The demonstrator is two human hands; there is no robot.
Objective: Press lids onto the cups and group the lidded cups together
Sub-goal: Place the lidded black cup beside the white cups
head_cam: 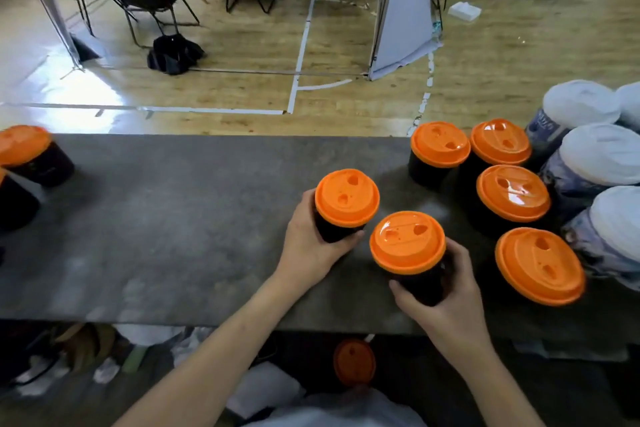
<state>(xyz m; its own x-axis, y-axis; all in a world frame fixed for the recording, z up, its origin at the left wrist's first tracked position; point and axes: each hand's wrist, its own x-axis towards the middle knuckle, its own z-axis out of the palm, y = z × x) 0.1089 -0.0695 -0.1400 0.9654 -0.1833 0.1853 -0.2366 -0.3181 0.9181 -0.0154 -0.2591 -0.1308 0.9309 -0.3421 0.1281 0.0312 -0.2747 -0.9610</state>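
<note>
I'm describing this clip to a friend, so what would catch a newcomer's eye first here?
Bright orange draws the eye: the left hand grips one orange-lidded cup and the right hand grips a second orange-lidded cup, near the middle of the grey table. Just right of them stands a cluster of four more lidded cups, with white-lidded cups at the far right edge.

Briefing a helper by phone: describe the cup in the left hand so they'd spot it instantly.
On the grey table, right of centre, two hands each hold an orange-lidded black cup. The left hand holds the farther cup, the leftmost of that side's cups.
</note>
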